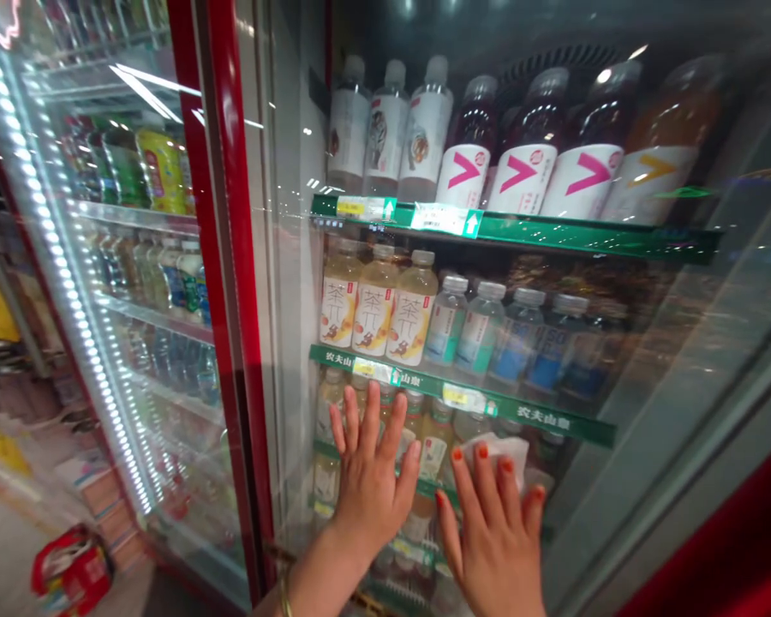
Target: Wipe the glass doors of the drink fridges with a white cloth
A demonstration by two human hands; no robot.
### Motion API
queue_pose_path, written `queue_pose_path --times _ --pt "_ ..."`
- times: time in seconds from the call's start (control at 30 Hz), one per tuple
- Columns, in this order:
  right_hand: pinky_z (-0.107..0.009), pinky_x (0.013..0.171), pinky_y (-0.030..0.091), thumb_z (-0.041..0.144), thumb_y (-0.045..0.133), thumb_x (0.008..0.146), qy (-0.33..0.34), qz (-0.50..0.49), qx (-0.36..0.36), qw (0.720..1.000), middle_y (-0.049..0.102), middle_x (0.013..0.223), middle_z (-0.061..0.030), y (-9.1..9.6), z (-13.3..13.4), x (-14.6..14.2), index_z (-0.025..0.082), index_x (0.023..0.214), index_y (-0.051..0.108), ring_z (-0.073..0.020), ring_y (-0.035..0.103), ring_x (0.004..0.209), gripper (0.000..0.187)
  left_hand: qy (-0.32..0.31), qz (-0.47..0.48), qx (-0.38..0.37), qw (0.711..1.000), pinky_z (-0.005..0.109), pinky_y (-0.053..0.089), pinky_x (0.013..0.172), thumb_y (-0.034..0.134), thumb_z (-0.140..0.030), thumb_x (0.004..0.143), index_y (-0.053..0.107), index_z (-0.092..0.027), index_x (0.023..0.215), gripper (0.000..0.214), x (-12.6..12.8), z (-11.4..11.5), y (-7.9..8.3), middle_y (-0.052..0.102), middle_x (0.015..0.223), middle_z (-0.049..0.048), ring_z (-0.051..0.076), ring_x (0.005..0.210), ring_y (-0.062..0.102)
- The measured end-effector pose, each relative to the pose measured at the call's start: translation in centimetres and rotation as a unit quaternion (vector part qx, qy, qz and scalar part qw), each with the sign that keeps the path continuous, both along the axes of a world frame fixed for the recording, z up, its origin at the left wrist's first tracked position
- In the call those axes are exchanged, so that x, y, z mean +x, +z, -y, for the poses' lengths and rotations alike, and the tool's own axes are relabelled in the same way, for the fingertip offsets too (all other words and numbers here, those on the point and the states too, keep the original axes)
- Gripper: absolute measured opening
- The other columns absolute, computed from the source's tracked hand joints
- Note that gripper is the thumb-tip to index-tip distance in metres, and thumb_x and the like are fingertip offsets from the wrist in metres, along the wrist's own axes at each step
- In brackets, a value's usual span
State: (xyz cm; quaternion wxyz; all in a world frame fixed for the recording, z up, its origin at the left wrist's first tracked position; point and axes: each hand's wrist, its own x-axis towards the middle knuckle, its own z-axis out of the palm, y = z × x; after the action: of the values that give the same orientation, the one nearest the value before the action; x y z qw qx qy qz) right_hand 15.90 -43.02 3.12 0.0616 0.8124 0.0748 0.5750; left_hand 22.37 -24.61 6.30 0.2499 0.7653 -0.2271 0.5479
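Both my hands are raised toward the glass door (642,308) of a drinks fridge. My left hand (373,476) has its fingers spread, holds nothing, and is in front of the lower shelf of bottles. To its right, my right hand (494,531) lies flat with fingers stretched over a white tissue (512,454), which shows above and between the fingertips. The tissue seems pressed on the glass; the part under the palm is hidden. Through the glass, tea bottles (373,300) and blue-labelled bottles (511,338) stand on the middle shelf.
White-labelled bottles (523,163) fill the upper shelf. A red door frame (231,214) runs down the left, beside another lit fridge (147,317) of bottled drinks. At lower left, a red package (70,570) is on the floor. Another red frame (732,531) crosses the lower right.
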Motion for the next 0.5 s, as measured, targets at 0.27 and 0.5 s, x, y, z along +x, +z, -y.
queue_pose_path --times 0.27,0.5 --pt "-0.093 0.126 0.013 0.039 0.043 0.111 -0.044 0.043 0.195 0.979 0.000 0.186 -0.0092 4.5 4.9 -1.3 0.026 0.179 0.009 -0.0493 0.003 0.171 0.077 -0.020 -0.042 0.022 0.999 0.069 0.021 0.140 0.057 -0.027 0.106 0.024 -0.033 0.176 0.078 -2.1 0.0 0.6 0.025 0.184 0.0057 0.035 0.173 0.017" --pt "-0.073 0.138 0.018 0.023 0.056 0.104 -0.033 0.028 0.049 0.998 0.019 0.183 -0.0108 -2.3 1.8 -0.9 0.022 0.178 0.021 -0.0395 0.018 0.171 0.082 -0.034 0.009 0.105 0.994 0.051 0.005 0.144 0.059 -0.026 0.104 0.030 -0.023 0.175 0.076 -2.8 2.2 0.1 0.029 0.183 0.0035 0.028 0.175 0.012"
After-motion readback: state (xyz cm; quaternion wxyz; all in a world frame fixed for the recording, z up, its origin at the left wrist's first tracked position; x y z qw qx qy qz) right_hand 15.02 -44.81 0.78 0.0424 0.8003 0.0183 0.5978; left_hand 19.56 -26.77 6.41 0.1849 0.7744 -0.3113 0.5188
